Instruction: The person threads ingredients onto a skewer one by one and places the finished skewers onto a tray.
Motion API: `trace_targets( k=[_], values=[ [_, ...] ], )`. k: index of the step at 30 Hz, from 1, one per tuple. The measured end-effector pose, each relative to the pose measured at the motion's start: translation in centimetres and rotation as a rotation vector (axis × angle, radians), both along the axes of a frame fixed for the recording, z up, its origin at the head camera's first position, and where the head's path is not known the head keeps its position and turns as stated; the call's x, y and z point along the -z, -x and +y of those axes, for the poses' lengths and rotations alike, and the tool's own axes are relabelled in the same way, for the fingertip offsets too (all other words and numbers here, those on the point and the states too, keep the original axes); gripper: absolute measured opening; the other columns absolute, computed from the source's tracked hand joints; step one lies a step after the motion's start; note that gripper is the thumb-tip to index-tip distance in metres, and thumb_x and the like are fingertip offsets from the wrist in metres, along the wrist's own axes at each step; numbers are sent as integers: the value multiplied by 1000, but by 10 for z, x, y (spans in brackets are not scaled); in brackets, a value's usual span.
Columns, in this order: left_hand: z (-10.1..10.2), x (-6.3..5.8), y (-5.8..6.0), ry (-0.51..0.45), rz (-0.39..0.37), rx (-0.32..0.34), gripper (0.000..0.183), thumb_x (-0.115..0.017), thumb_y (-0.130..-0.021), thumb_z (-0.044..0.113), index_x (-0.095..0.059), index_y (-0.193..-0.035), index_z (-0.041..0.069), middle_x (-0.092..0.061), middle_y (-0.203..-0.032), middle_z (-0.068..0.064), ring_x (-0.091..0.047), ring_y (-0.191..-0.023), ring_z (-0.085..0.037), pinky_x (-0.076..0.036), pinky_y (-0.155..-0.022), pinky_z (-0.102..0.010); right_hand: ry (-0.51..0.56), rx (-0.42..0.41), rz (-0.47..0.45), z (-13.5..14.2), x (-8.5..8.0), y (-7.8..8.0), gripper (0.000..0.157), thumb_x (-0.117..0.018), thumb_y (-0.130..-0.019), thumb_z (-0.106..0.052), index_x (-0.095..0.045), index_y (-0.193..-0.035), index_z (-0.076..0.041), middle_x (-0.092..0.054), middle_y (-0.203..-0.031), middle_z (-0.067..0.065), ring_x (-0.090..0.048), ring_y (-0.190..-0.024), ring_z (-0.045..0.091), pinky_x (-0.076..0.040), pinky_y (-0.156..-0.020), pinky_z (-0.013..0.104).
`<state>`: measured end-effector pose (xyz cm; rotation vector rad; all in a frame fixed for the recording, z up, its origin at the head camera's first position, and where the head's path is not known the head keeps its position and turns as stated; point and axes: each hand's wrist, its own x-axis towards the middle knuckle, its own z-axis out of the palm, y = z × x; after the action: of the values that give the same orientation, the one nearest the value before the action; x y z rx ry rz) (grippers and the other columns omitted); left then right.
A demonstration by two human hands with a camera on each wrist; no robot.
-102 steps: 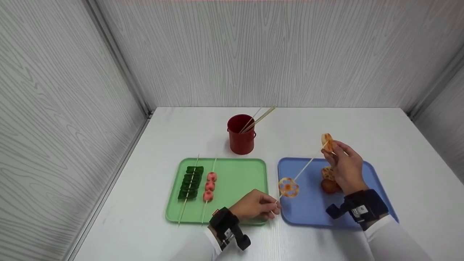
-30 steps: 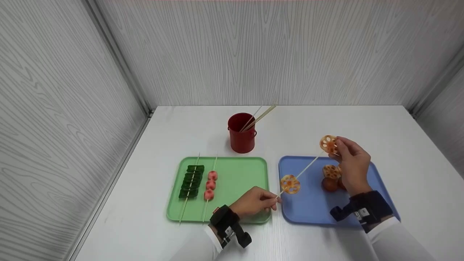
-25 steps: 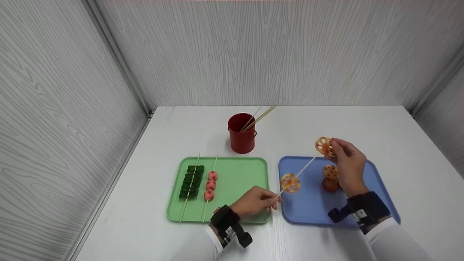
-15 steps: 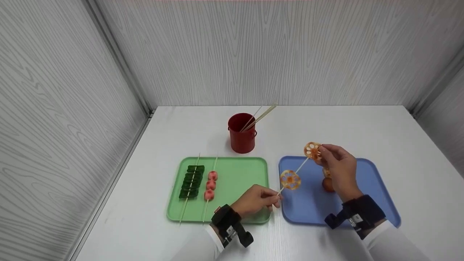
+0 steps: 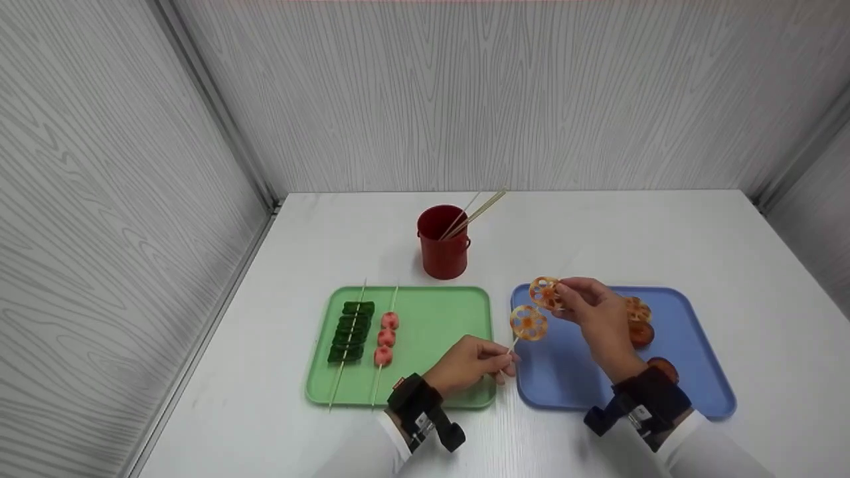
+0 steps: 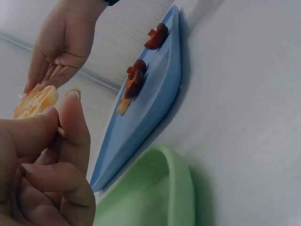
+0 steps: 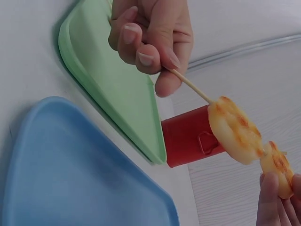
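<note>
- Head: left hand (image 5: pixel 468 365) is pinching a wooden stick (image 5: pixel 512 344), reaching across the right edge of the green tray (image 5: pixel 438 315).
- Near slice (image 5: pixel 529 323), orange and holed like lotus root, is sitting threaded on the stick, appearing over the far left corner of the blue tray (image 5: pixel 558 388).
- Right hand (image 5: pixel 601 322) is gripping the far slice (image 5: pixel 543 291) just beyond it.
- Loose slice (image 5: pixel 638 309) is lying toward the blue tray's far edge; brown pieces (image 5: pixel 641 334) are lying nearer its right edge.
- Dark green skewer (image 5: pixel 350 332) is running along the green tray's left edge, pink skewer (image 5: pixel 385 338) just beside.
- Red bucket (image 5: pixel 443 257) is standing toward the worktop's (image 5: pixel 226 378) far edge, thin sticks (image 5: pixel 488 205) leaning out.
- Left wrist: left hand's thumb and fingers are closing round the stick; right hand's fingertips are meeting the orange slices. Brown pieces are showing stubby stems.
- Right wrist: stick is slanting from left hand into near slice; far slice is sitting close against it, right hand's fingers holding it.
</note>
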<state>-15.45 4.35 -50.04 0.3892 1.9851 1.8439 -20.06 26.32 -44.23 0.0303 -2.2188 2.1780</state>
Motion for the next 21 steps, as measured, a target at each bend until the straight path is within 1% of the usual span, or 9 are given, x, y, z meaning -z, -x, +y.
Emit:
trace_targets(
  k=[4, 6, 9, 11, 16, 21],
  values=[
    [1, 0, 2, -9, 1, -1, 21, -58, -98, 7, -71, -109, -3, -72, -89, -17, -61, -63, -8, -56, -78, -42, -8, -14, 3, -4, 1, -2, 36, -66, -94, -17, -58, -117, 9, -70, -97, 1, -67, -86, 14, -58, -76, 30],
    [1, 1, 2, -14, -10, -8, 21, -58, -98, 7, -71, -109, -4, -72, -89, -17, -61, -63, -8, -56, -77, -43, -19, -13, 5, -6, 1, -3, 36, -66, -94, -18, -59, -117, 8, -70, -97, 1, -67, -85, 14, -58, -76, 30],
    [1, 1, 1, -22, -18, -24, 20, -59, -97, 6, -71, -108, -5, -72, -88, -17, -62, -63, -7, -57, -76, -39, -26, -17, 7, -8, 4, -4, 36, -66, -93, -18, -59, -117, 8, -70, -96, 3, -68, -83, 15, -58, -76, 31],
    [1, 1, 1, -17, -15, -37, 20, -60, -96, 6, -71, -108, -6, -72, -86, -17, -61, -62, -7, -57, -75, -39, -35, -32, 5, -9, 5, -6, 36, -66, -93, -18, -60, -117, 9, -70, -97, 5, -68, -83, 15, -58, -76, 32],
    [2, 1, 1, -12, 0, -43, 21, -61, -96, 8, -71, -108, -7, -72, -84, -15, -61, -62, -7, -57, -75, -40, -42, -63, 2, -11, 7, -8, 35, -65, -94, -16, -60, -118, 9, -70, -99, 11, -70, -81, 18, -59, -75, 32],
    [1, 4, 2, -18, -4, -40, 22, -62, -95, 7, -69, -110, -9, -72, -85, -17, -62, -63, -6, -56, -71, -31, -67, -79, -5, -11, 9, -7, 35, -64, -95, -17, -59, -118, 8, -69, -100, 13, -70, -82, 18, -59, -75, 32]
  ],
)
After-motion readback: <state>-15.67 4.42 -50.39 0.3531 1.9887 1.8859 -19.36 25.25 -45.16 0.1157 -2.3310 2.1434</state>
